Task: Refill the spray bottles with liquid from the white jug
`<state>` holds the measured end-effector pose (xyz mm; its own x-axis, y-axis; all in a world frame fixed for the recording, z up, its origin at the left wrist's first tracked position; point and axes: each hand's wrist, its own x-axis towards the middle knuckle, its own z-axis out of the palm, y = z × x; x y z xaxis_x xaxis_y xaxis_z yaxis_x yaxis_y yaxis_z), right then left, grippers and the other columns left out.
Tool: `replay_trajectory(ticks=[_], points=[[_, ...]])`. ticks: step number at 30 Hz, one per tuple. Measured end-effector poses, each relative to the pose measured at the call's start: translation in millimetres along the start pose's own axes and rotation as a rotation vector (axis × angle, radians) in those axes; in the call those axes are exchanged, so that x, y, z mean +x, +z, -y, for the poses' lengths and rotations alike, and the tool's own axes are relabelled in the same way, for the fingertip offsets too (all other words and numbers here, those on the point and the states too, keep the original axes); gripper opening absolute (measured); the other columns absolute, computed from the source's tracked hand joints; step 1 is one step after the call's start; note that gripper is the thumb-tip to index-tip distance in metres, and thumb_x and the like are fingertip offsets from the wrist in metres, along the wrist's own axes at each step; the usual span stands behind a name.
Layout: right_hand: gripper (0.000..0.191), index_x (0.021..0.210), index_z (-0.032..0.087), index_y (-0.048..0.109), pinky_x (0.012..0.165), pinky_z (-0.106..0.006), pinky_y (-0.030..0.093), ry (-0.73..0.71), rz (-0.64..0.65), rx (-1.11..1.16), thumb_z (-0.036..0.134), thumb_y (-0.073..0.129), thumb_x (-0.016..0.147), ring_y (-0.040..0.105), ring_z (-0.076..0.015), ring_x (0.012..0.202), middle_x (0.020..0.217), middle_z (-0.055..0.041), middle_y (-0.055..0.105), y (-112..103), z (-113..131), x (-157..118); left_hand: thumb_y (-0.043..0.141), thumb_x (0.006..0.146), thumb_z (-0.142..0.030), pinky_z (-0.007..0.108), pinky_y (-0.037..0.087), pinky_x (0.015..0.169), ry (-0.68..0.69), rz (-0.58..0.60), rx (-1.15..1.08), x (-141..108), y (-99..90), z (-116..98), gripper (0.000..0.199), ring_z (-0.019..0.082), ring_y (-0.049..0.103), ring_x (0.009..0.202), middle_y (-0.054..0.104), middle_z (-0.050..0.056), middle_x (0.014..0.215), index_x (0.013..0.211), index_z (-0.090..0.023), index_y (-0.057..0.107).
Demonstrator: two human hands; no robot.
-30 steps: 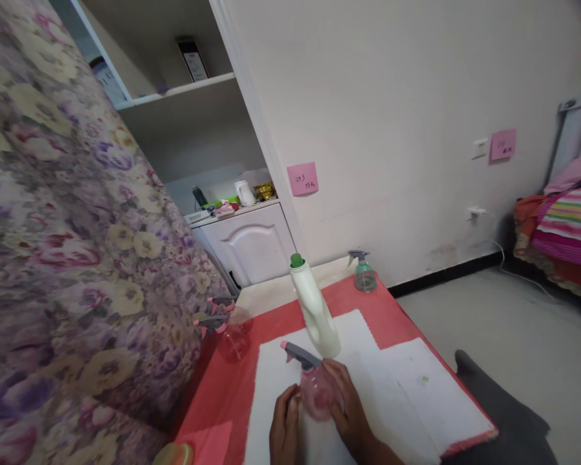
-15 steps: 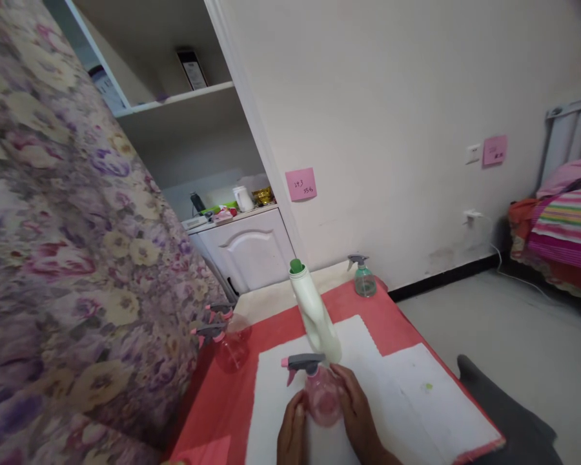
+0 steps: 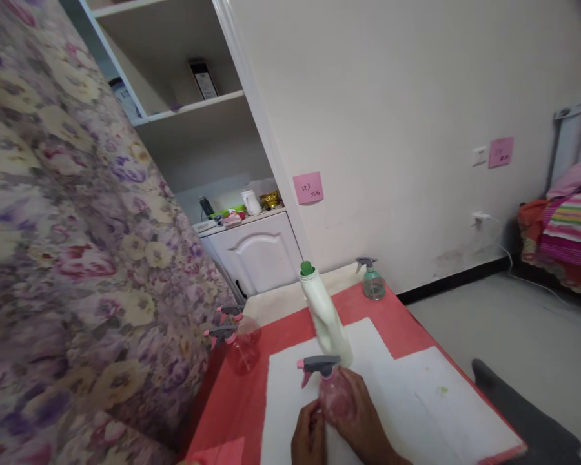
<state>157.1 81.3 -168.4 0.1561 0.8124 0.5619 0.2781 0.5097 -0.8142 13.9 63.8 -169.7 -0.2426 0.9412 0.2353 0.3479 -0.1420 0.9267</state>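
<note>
A pink see-through spray bottle (image 3: 336, 395) with a grey and pink nozzle is near the front of the table. My right hand (image 3: 365, 413) is wrapped round its right side. Against its lower left is my left hand (image 3: 308, 433), fingers curled; what they hold, if anything, is hidden. Just behind stands a pale green bottle (image 3: 325, 316) with a green top. Two more pink spray bottles (image 3: 242, 354) are on the left of the table, and a green spray bottle (image 3: 373, 284) is at the far right corner.
White sheets (image 3: 416, 394) lie over the red cloth (image 3: 223, 407) on the table. A flowered curtain (image 3: 101, 258) hangs at the left. Behind are shelves (image 3: 193, 108) and a white cupboard door (image 3: 261, 252). At the right is a bed with striped bedding (image 3: 574, 216).
The view has shifted, so everything sits slightly further right. My right hand has come further round the front of the pink bottle, and my left fingers are more curled.
</note>
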Motion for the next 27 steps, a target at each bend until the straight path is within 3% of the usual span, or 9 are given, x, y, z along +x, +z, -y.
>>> replay_trajectory(ticks=[8,21,24,27], points=[[0.058,0.136,0.023,0.041,0.102,-0.047,0.049,0.042,0.051,0.06,0.033,0.063,0.083,0.056,-0.0306,0.121,0.13,-0.0125,0.055,0.3,-13.3,-8.4,0.058,0.079,-0.045,0.034,0.054,0.079,0.039,0.004,0.01,-9.7,-1.1,-12.6,0.033,0.025,0.068,0.083,0.075,0.008,0.09,0.096,-0.019,0.07],[0.063,0.143,0.023,0.034,0.109,-0.049,0.041,0.1,0.108,0.145,0.037,0.054,0.085,0.048,-0.0329,0.132,0.144,-0.0132,0.048,9.3,-42.0,-19.7,0.057,0.079,-0.048,0.034,0.054,0.075,0.021,0.018,0.0,-9.7,-2.9,-8.3,0.035,0.024,0.067,0.076,0.074,0.008,0.082,0.092,-0.019,0.069],[0.064,0.141,0.024,0.036,0.108,-0.051,0.041,0.118,0.008,0.111,0.037,0.058,0.082,0.048,-0.0336,0.13,0.141,-0.0127,0.048,17.3,-39.2,-19.3,0.058,0.077,-0.052,0.035,0.053,0.076,0.017,0.015,-0.004,-8.1,-1.9,-5.0,0.037,0.025,0.067,0.078,0.074,0.008,0.083,0.092,-0.019,0.068],[0.081,0.141,0.026,0.035,0.106,-0.052,0.042,0.13,-0.054,0.036,0.033,0.072,0.069,0.048,-0.0357,0.128,0.137,-0.0116,0.048,24.5,-29.4,-15.7,0.058,0.076,-0.055,0.036,0.053,0.076,0.027,0.022,-0.016,-7.4,-1.1,-0.6,0.041,0.026,0.068,0.078,0.074,0.009,0.084,0.093,-0.019,0.067]])
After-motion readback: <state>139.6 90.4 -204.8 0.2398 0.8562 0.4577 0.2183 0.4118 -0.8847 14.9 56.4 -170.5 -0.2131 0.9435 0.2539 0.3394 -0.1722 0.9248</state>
